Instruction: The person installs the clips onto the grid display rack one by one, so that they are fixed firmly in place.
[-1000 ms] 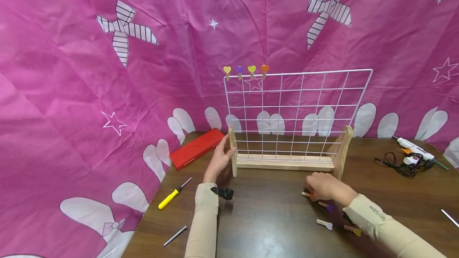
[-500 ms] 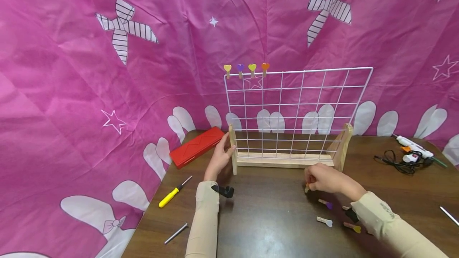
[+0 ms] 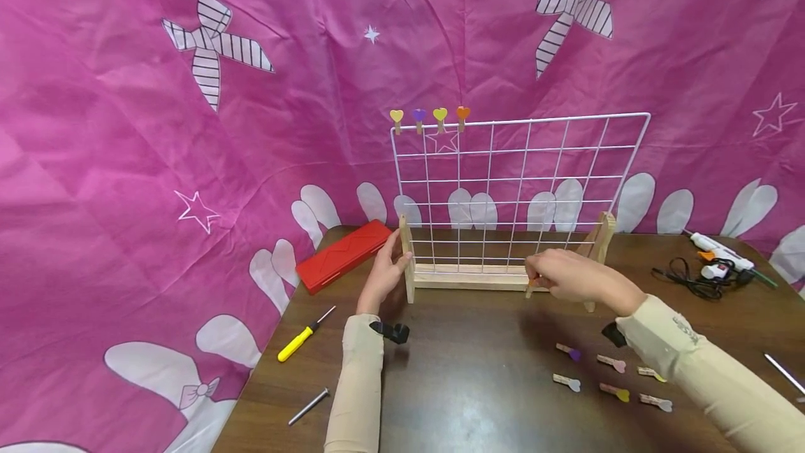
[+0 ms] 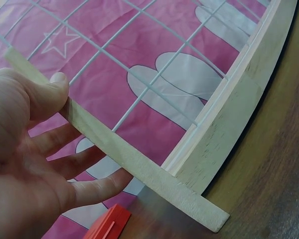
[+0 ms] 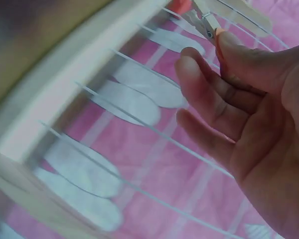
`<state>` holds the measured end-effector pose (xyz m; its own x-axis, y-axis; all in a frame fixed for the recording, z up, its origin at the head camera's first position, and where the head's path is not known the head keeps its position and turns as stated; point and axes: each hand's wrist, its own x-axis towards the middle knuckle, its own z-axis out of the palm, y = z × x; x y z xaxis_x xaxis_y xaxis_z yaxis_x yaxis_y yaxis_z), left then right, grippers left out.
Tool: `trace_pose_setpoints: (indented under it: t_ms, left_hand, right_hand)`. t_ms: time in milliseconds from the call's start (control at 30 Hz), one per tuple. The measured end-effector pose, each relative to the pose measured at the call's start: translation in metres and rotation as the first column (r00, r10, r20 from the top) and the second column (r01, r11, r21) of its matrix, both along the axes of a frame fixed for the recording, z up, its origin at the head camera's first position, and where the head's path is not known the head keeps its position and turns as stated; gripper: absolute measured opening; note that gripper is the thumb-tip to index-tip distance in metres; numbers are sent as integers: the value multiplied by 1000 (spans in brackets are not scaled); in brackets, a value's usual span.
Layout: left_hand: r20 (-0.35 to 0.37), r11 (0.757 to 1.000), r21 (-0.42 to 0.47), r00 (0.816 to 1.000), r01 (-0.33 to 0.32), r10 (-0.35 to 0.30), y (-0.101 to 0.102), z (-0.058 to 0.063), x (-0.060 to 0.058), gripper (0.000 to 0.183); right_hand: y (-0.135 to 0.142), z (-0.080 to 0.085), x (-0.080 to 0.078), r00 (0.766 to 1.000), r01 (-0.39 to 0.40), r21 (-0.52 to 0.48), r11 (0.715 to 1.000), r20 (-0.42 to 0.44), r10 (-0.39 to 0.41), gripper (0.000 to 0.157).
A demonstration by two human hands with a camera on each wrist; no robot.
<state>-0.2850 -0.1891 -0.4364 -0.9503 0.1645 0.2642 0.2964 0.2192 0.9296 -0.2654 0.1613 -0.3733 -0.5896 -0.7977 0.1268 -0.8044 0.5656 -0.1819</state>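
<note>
My left hand (image 3: 382,279) grips the left wooden upright (image 4: 139,164) of a white wire grid rack (image 3: 566,119), thumb on one side and fingers on the other. Between thumb and forefinger, my right hand (image 3: 569,277) pinches a small wooden clothespin (image 5: 207,21) with an orange tip, in front of the rack's lower right part. Along the grid's top left stand heart clothespins: pale yellow (image 3: 396,116), purple (image 3: 419,115), yellow-green (image 3: 440,114) and orange (image 3: 462,113). Loose heart clothespins lie below my right hand, among them a purple one (image 3: 569,351) and a white one (image 3: 567,382).
Left of the rack lie a red case (image 3: 342,256), a yellow-handled screwdriver (image 3: 302,340) and a metal bolt (image 3: 309,407). A glue gun (image 3: 723,250) with a black cord rests at the back right. A pink curtain (image 3: 283,138) hangs behind the table.
My right hand has picked up the orange heart clothespin from the table and raised it toward the rack, uncovering more loose clothespins. My left hand stays on the upright.
</note>
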Motion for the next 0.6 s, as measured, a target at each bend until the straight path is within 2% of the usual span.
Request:
trace_pose_setpoints:
  t_ms: [133,300,467,600]
  left_hand:
    - [-2,1000,2,1000,10,-10,0,1,0,60]
    - [9,1000,-12,1000,5,-5,-2,1,1,60]
    - [0,1000,-9,1000,10,-10,-1,1,1,60]
    - [-12,1000,-10,1000,7,-8,0,1,1,60]
  right_hand:
    - [-10,37,-6,998,-34,19,999,-56,35,23]
    - [-26,91,-8,985,-49,65,997,-160,59,19]
    - [-40,142,-12,969,-51,151,987,-231,86,15]
    - [-52,178,-15,964,-15,174,985,-259,61,14]
